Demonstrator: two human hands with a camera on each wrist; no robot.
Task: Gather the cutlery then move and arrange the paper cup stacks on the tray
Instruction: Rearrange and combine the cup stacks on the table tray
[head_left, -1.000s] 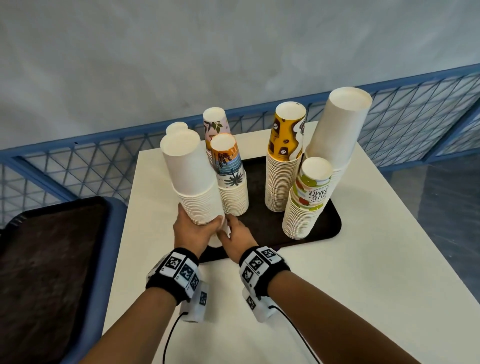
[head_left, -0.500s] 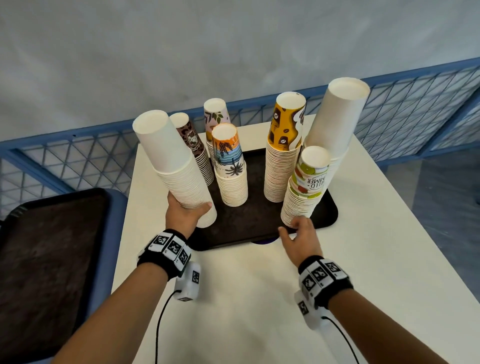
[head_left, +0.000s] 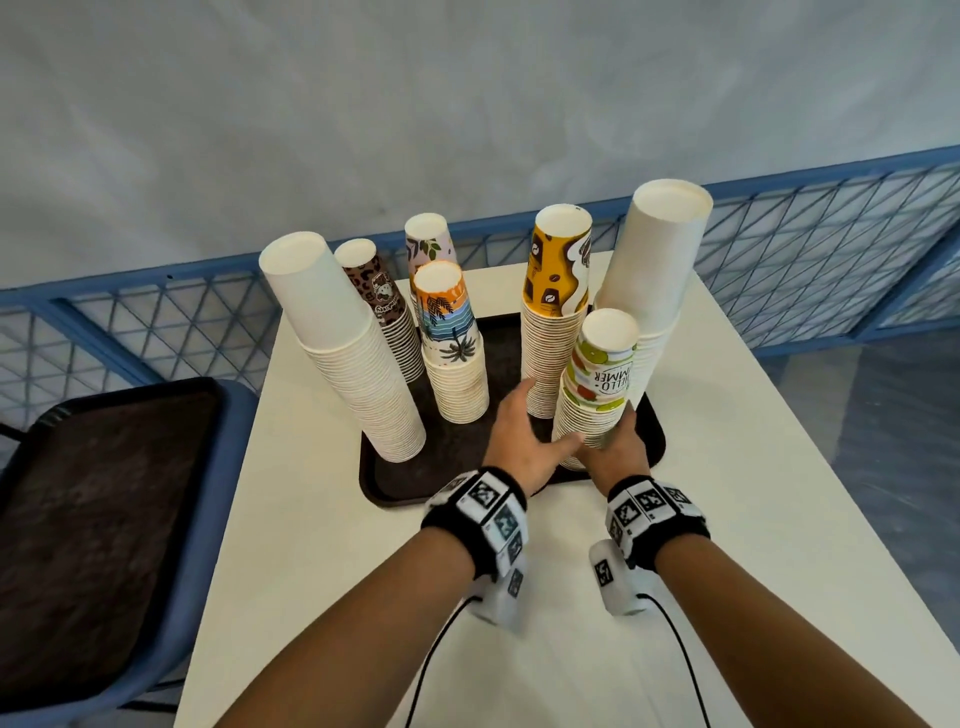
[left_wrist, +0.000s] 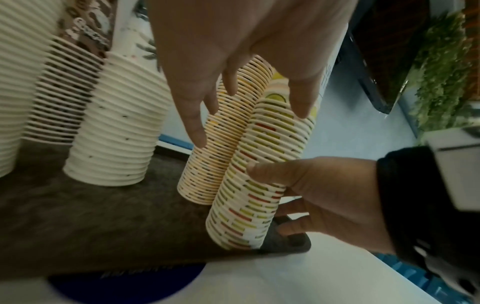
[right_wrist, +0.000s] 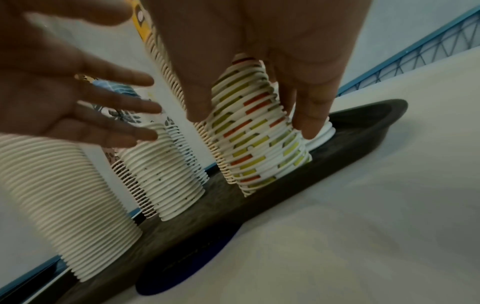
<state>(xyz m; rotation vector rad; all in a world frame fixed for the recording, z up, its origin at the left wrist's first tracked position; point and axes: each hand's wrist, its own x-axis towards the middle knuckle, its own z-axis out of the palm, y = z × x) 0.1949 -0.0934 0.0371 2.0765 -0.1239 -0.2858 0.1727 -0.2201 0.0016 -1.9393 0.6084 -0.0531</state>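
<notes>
The step in hand looks like shifting the lime-print cup stack (head_left: 597, 395) on the dark tray (head_left: 415, 483), and it is best done with a low, even squeeze near the base, sliding rather than lifting, since a tall loose stack bends and sheds cups if it is pushed high up. The right hand (head_left: 621, 452) curls around the lower part of that stack from the near right side, thumb on the front and fingers round the far side, pinching the ridged rims. The left hand (head_left: 524, 441) comes in with fingers spread and fairly straight; its fingertips (left_wrist: 197, 135) lie against or just beside the yellow coffee-print stack (head_left: 553, 343) behind, and whether its thumb touches the lime-print one I cannot tell. The stack stands at the tray's near right corner, close to the rim, leaning slightly, just beside the tall white stack (head_left: 649, 291). Steadying it with the free hand on the opposite side would help keep it upright and clear of its neighbours
</notes>
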